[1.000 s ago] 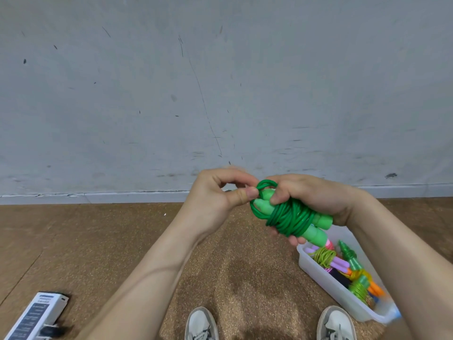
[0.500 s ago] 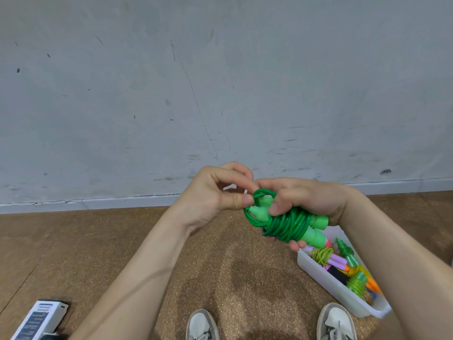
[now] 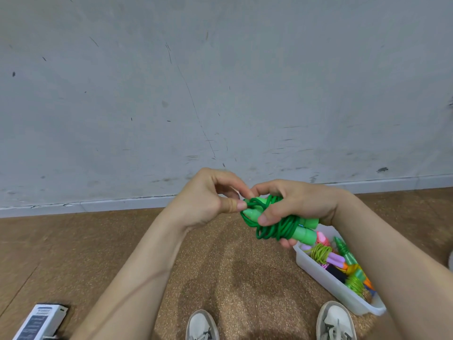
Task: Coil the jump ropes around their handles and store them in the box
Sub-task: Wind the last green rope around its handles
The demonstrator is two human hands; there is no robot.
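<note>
A green jump rope point(image 3: 278, 228) is coiled around its two light green handles and held in the air in front of me. My right hand point(image 3: 296, 204) grips the bundle around its middle, thumb across the coils. My left hand point(image 3: 208, 202) pinches the loose rope end at the handle tips between thumb and fingers. Below and to the right, a white plastic box point(image 3: 321, 273) stands on the floor with several coiled ropes in it, green, purple, pink and orange.
A grey wall with a white skirting board rises close ahead. The floor is brown cork. My two white shoes point(image 3: 202, 326) show at the bottom edge. A white and dark box point(image 3: 39, 322) lies on the floor at the lower left.
Both hands have stayed together on the green bundle. My left fingers have worked the rope end tighter at the handle tips, and the loop that stuck out there has shrunk.
</note>
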